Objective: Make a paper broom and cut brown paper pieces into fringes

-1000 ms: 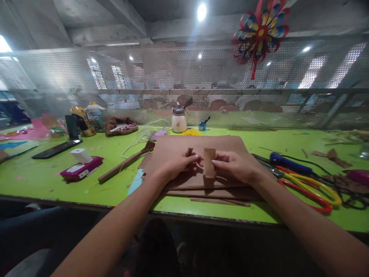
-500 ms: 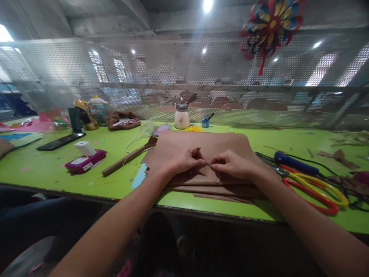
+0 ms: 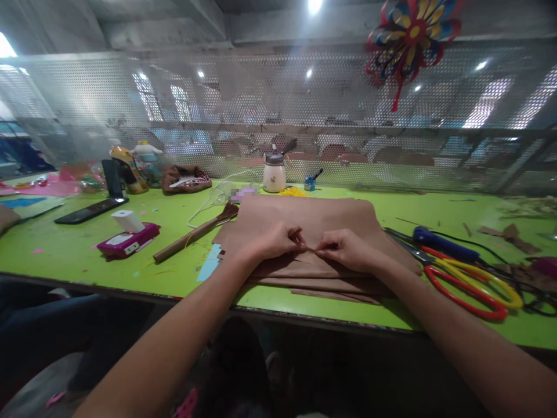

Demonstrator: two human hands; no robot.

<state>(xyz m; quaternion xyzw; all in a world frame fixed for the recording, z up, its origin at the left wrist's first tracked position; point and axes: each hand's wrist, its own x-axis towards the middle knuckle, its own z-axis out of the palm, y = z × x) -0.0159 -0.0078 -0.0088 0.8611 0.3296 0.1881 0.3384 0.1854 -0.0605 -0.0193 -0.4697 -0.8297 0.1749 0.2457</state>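
Note:
A stack of brown paper sheets (image 3: 313, 212) lies in front of me at the table's near edge. Over it, my left hand (image 3: 285, 239) and my right hand (image 3: 343, 248) face each other with the fingertips pinched. Between them runs a thin twisted strip of brown paper (image 3: 310, 249), one end in each pinch. Part of the strip is hidden by my fingers. Both wrists are low over the stack.
Scissors (image 3: 467, 284) with red and yellow handles lie to the right, beside a blue-handled tool (image 3: 446, 244) with a cord. A rolled brown paper tube (image 3: 187, 239), a purple power strip (image 3: 129, 241) and a phone (image 3: 91, 211) are on the left. A bottle (image 3: 274, 174) stands behind.
My hands have shifted slightly, with the left fingers lower and the gap between the two pinches a little wider. The strip stays between them. The view has tilted slightly.

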